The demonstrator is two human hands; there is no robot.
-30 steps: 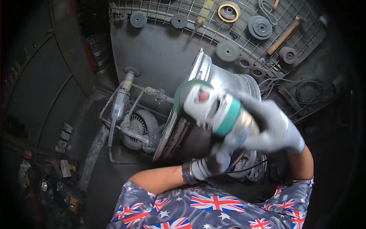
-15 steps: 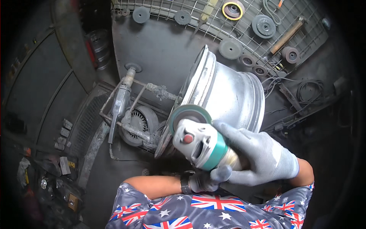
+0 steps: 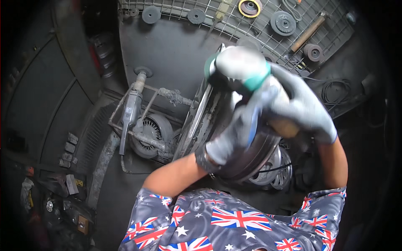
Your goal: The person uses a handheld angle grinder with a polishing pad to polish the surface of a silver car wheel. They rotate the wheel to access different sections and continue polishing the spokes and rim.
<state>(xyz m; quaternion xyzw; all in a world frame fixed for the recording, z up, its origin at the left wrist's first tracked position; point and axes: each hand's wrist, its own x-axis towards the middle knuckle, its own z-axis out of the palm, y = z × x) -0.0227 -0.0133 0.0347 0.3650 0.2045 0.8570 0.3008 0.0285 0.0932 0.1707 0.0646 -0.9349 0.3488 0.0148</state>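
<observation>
A blurred angle grinder [image 3: 240, 62], with a pale head and a teal band, is raised over the near part of a metal wheel rim [image 3: 264, 161]. Its disc shows only as a green edge at the left of the head. My right hand [image 3: 303, 100], in a grey glove, is closed round the grinder's body from the right. From below, my left hand [image 3: 234, 136], also gloved, reaches up with its fingers closed against the body. Both hands and the tool hide much of the rim. Whether the disc touches the rim, I cannot tell.
The rim sits beside a metal frame stand with a grey lever [image 3: 131, 111]. Behind the stand lies another wheel [image 3: 153, 136]. A wire grid [image 3: 268, 25] at the back carries abrasive discs and a hammer [image 3: 307, 32]. Coiled cable [image 3: 335, 92] hangs at the right.
The grinder has moved up, away from my body, and slightly right, across the rim. My right hand went with it. My left hand has risen from near my chest to the grinder's body.
</observation>
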